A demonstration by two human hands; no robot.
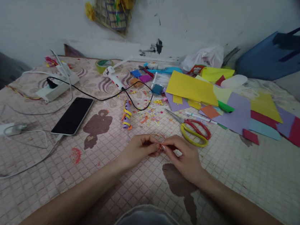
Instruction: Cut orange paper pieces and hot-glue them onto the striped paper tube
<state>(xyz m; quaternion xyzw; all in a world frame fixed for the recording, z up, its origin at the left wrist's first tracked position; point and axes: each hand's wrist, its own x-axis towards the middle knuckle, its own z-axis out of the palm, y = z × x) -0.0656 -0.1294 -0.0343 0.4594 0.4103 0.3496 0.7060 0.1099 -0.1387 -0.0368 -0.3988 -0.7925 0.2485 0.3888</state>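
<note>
My left hand (143,148) and my right hand (184,155) meet above the patterned tablecloth, fingertips pinched together. Between them is a tiny reddish-orange piece (162,147), mostly covered by the fingers; its kind is too small to make out. Just right of my right hand lie scissors (194,132) with one red and one yellow handle, blades pointing away to the left. Beyond my left hand stands a purple paper roll (126,115) wound with a yellow strip and bearing orange bits. Small paper scraps (150,116) are scattered between the roll and the scissors.
A phone (72,116) on a charging cable lies at left, near a power strip (57,87). A white glue gun (114,78) with a black cord rests at the back beside a tape roll (103,64). Coloured sheets (234,113) spread across the right.
</note>
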